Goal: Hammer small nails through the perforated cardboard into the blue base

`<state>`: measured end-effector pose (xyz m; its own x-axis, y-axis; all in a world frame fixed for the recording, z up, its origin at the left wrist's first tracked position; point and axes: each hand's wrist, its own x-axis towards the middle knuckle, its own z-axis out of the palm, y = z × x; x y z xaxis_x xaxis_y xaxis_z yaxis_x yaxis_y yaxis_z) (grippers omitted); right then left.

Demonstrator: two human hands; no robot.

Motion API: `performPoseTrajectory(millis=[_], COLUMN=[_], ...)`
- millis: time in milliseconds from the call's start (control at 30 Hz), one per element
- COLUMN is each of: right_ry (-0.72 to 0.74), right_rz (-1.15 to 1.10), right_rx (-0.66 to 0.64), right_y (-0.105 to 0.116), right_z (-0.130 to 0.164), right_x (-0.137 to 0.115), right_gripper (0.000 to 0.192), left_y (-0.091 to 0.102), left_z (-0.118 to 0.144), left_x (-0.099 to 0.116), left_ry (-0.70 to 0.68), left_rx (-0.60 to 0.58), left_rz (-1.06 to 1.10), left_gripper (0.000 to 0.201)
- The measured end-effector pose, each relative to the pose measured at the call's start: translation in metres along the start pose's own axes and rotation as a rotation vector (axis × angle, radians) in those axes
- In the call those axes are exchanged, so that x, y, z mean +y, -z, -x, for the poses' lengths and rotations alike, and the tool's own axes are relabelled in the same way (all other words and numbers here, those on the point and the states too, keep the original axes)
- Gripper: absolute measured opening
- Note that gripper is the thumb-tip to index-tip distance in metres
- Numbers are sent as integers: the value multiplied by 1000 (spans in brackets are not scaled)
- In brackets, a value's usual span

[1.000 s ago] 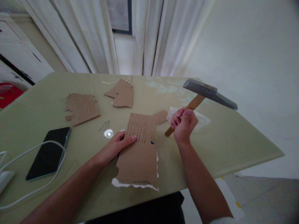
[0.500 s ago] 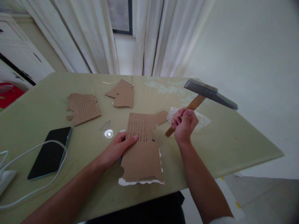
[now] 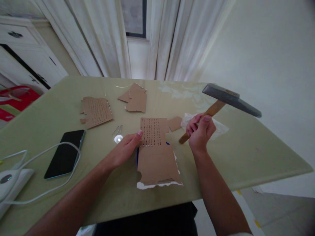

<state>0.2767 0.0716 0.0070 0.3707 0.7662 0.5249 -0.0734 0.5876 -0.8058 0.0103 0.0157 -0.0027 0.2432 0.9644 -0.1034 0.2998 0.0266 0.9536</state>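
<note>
In front of me lies a brown cardboard piece [image 3: 157, 164] with rows of small holes in its upper half and a torn white lower edge. A few shiny specks line its lowest row of holes. My left hand [image 3: 126, 147] grips its left edge, thumb on top, the other fingers mostly hidden. Something blue shows under the cardboard. My right hand [image 3: 201, 132] is closed round the wooden handle of a hammer [image 3: 216, 106], raised above the table with its grey head up and to the right. Several nails [image 3: 118, 130] lie beside a small shiny round disc [image 3: 118, 139].
Another punched cardboard piece [image 3: 97, 113] lies left, and torn cardboard scraps [image 3: 136, 100] lie farther back. A clear plastic bag [image 3: 220, 127] is behind my right hand. A phone [image 3: 65, 154], a white cable [image 3: 59, 188] and a power strip [image 3: 18, 180] occupy the table's left side.
My left thumb has drawn back from the middle of the punched cardboard to its left edge. The hammer stays raised in my right hand. The view has shifted slightly left.
</note>
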Motion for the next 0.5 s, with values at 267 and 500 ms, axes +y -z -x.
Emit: performPoseTrajectory(millis=[267, 500], right_ry=[-17, -16], right_rz=[4, 13], right_rx=[3, 5], right_y=[0, 1], right_z=[1, 1], right_x=[1, 3], right_gripper=[61, 61], left_y=[79, 90], left_z=[-16, -20], left_x=[-31, -58], left_ry=[280, 290], left_rx=[444, 353], left_rz=[-1064, -1083], left_gripper=[40, 27])
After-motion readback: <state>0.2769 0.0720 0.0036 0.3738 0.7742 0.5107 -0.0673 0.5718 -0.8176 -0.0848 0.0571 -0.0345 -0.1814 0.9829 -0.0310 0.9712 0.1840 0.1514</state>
